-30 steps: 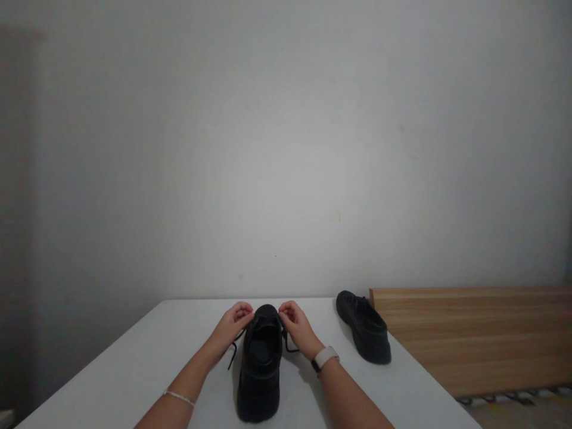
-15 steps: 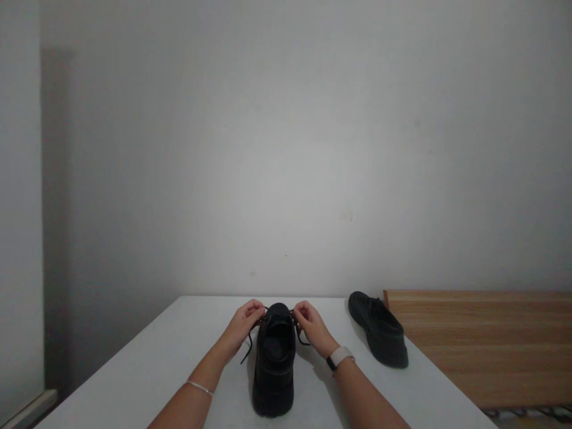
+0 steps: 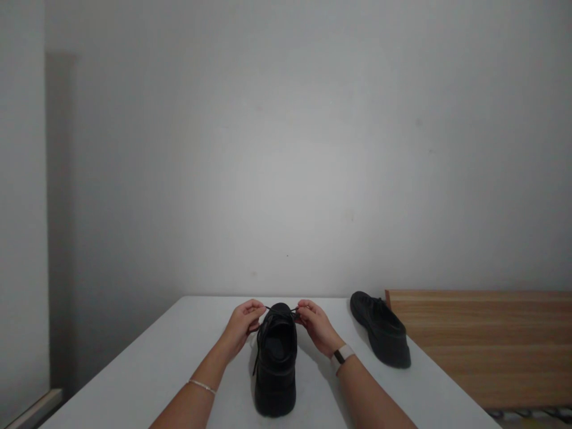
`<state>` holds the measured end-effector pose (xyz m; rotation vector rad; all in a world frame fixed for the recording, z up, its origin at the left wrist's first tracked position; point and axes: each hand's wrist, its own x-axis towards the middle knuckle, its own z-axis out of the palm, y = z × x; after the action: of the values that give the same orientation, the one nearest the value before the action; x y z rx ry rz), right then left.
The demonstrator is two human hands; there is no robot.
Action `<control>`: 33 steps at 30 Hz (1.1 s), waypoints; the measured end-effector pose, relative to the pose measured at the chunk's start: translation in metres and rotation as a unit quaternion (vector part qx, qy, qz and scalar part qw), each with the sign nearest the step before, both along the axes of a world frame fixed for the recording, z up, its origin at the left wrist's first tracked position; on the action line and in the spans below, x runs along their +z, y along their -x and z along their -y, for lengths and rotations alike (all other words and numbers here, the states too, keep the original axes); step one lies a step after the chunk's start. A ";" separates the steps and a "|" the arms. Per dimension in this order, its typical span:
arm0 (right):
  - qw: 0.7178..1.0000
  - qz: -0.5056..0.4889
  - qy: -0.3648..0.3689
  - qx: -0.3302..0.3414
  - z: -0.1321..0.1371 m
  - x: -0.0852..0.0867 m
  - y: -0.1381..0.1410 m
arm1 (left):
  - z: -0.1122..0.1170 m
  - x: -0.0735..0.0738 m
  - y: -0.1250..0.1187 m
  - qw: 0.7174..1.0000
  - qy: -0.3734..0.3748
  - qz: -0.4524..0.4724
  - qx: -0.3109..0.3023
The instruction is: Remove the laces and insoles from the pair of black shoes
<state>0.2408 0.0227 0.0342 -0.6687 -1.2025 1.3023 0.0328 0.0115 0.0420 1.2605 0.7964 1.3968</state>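
Observation:
A black lace-up shoe (image 3: pixel 276 381) stands upright on the white table, heel toward me and its opening facing up. At its left, my left hand (image 3: pixel 245 322) pinches a black shoelace between thumb and fingers. My right hand (image 3: pixel 315 325), on the other side, is closed on the lace as well. Stretches of lace run from both hands to the top of the shoe near the tongue. A loose lace end hangs along the shoe's left side. The knot area is partly hidden by the shoe's collar.
A second black shoe (image 3: pixel 382 330) lies at the right edge of the white table (image 3: pixel 174 351). Beyond that edge is a wooden panel (image 3: pixel 478 345). A pale wall (image 3: pixel 286 179) rises behind the table.
The lace between my hands now looks drawn straighter over the shoe's top. The lace end at the left has swung in against the shoe, and the right hand has turned slightly.

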 end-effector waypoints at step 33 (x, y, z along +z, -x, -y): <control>0.995 -0.042 -0.009 -0.092 -0.017 0.000 -0.029 | 0.005 0.006 0.017 0.990 0.064 0.082 -0.099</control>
<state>0.2693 0.0399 0.0345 -0.6871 -1.0575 1.1535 0.0160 0.0066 0.0483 1.0796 0.6201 1.2505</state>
